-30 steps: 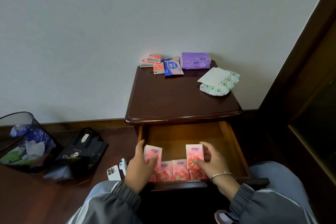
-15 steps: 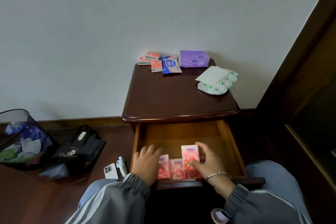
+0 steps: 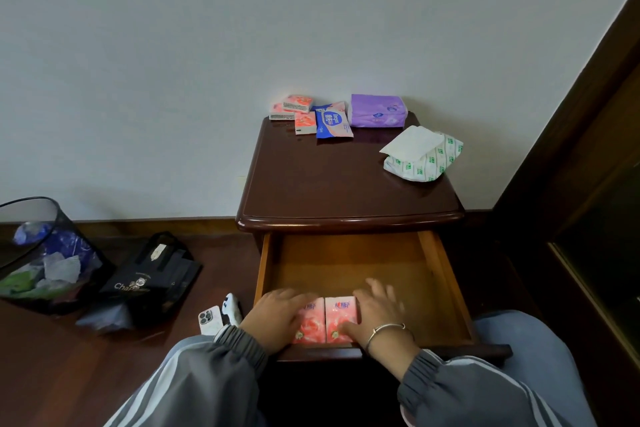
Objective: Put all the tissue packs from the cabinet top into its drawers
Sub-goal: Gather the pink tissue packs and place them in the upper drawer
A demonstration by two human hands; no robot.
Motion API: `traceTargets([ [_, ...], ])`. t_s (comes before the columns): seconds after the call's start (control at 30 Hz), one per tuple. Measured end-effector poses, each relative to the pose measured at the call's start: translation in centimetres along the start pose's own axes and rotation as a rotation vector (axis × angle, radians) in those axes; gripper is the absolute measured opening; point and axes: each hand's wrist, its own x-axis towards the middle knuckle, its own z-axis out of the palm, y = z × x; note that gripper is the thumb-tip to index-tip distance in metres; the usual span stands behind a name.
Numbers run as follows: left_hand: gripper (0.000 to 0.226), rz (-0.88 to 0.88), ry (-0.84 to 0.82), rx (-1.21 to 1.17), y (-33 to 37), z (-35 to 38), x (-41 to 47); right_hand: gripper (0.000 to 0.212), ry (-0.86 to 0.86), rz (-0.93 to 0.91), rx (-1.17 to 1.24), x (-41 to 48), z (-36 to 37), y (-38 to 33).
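pink tissue packs (image 3: 325,319): two laid flat at drawer (image 3: 446,288) front, long axes toward wall (image 3: 207,45) | left hand (image 3: 277,319), right hand (image 3: 375,314): pressed on them, fingers extended, nothing gripped | purple pack (image 3: 376,111), green-printed pack (image 3: 427,161): waiting on cabinet top (image 3: 329,184), straight ahead; right hand judged nearer.

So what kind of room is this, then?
Probably a bedroom at home: a small nightstand-like cabinet stands against a plain wall, with a bin and a phone on the wooden floor.
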Motion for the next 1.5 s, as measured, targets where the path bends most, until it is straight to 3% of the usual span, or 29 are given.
traceTargets([
  [0.07, 0.049, -0.006, 0.01, 0.001, -0.1, 0.1, -0.1, 0.077, -0.065, -0.043, 0.024, 0.0, -0.3, 0.2],
  [0.2, 0.049, -0.026, -0.006, 0.015, 0.2, 0.1, -0.2, 0.065, -0.238, -0.161, 0.022, 0.2, -0.9, 0.0],
  [0.43, 0.049, -0.036, -0.082, 0.073, 0.5, -0.1, 0.0, 0.068, -0.388, -0.298, -0.083, 0.8, -1.3, 2.0],
  [0.57, 0.052, -0.017, -0.062, -0.031, 0.6, -0.7, -0.6, 0.073, -0.401, -0.3, -0.079, 0.4, -2.4, 2.3],
  [0.77, 0.045, 0.083, 0.19, -0.359, -0.6, -6.6, -1.1, 0.064, -0.287, -0.489, 0.051, -0.5, -9.7, 0.6],
  [0.93, 0.044, 0.022, 0.567, -0.458, -5.4, -14.1, 3.1, 0.053, -0.132, -0.536, 0.082, 3.8, -19.4, -2.0],
  [1.0, 0.048, -0.056, 0.725, -0.432, -8.0, -16.3, 6.3, 0.052, 0.023, -0.546, 0.086, 7.9, -21.9, -4.0],
  [1.1, 0.052, -0.353, 0.872, -0.385, -12.1, -17.6, 11.3, 0.058, 0.231, -0.518, 0.039, 15.8, -23.4, -7.5],
  [1.2, 0.055, -0.545, 0.812, -0.263, -14.8, -17.8, 15.9, 0.064, 0.311, -0.468, -0.087, 23.4, -22.6, -11.1],
  [1.37, 0.066, -0.424, 0.63, 0.032, -16.6, -19.2, 23.4, 0.118, 0.23, -0.392, -0.477, 32.7, -21.6, -15.1],
  [1.5, 0.074, -0.383, 0.558, 0.017, -17.6, -20.8, 28.4, 0.129, 0.112, -0.271, -0.546, 37.4, -21.7, -15.7],
])
